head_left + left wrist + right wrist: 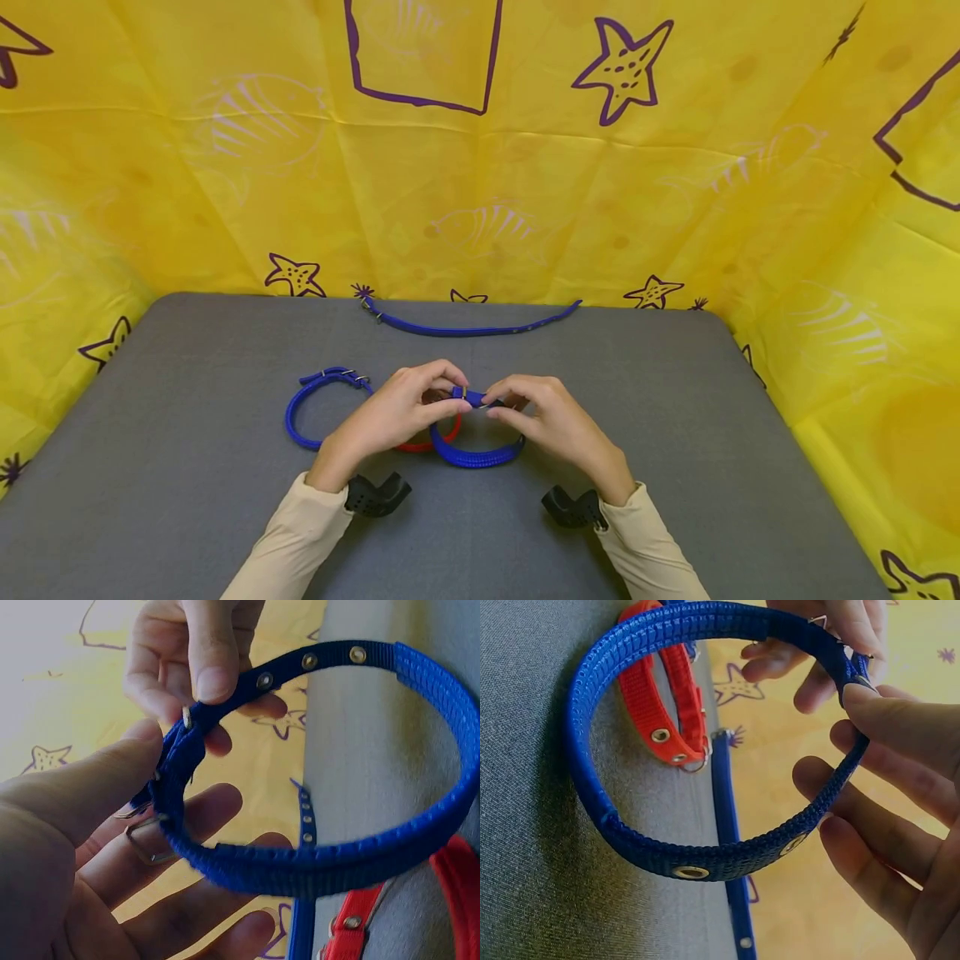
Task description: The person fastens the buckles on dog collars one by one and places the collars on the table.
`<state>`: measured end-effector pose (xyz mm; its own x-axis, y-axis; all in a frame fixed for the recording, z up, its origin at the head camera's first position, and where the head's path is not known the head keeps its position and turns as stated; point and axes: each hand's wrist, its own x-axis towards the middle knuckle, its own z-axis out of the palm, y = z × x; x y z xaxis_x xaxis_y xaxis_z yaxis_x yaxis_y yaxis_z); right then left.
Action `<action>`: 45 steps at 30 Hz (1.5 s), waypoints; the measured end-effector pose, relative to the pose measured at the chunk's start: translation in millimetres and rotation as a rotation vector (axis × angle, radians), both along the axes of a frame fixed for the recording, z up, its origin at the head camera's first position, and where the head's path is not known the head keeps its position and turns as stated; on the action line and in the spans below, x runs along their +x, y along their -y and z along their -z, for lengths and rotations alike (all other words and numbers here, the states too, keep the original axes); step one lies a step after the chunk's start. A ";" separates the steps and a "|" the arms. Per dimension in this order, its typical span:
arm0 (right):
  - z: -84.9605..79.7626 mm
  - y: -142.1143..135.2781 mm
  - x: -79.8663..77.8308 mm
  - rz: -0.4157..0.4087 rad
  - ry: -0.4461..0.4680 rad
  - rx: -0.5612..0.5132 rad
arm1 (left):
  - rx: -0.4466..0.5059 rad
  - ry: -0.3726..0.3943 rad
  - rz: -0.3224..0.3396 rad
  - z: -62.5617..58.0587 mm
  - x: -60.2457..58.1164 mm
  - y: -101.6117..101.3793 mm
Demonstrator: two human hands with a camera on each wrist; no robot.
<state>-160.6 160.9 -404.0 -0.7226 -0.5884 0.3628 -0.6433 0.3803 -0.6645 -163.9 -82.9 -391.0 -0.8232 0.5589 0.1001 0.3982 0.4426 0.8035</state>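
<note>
Both hands hold one blue pet collar (480, 457), bent into a loop, above the table. My left hand (408, 406) pinches its buckle end between thumb and fingers; a metal D-ring (150, 841) hangs by those fingers in the left wrist view. With thumb and index finger my right hand (551, 414) pinches the strap near the buckle, at the end with metal eyelets (692, 872). Padding lines the loop's lower part. Just behind the held collar lies a red collar (415, 447), partly hidden by the left hand and the loop.
A second blue collar (291, 417) lies looped left of the left hand. Along the far edge, another blue collar (465, 332) is stretched out flat. The grey table (645, 375) meets yellow patterned cloth (480, 183) at the back and sides.
</note>
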 end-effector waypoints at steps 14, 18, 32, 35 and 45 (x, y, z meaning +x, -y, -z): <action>2.9 1.6 0.0 0.053 0.033 -0.027 | 0.007 0.010 0.004 -0.8 -1.0 2.3; 4.6 4.4 0.2 0.073 0.040 -0.043 | 0.018 0.007 0.012 -0.5 -0.3 1.2; 5.0 3.6 -0.8 0.089 0.069 -0.028 | -0.003 0.009 -0.001 0.3 -2.3 3.5; 5.0 3.0 -1.5 0.082 0.087 -0.025 | 0.006 0.030 -0.002 -0.4 -2.6 4.5; 4.2 4.0 -0.6 0.115 0.117 0.005 | 0.016 0.026 -0.004 -1.4 -2.2 3.1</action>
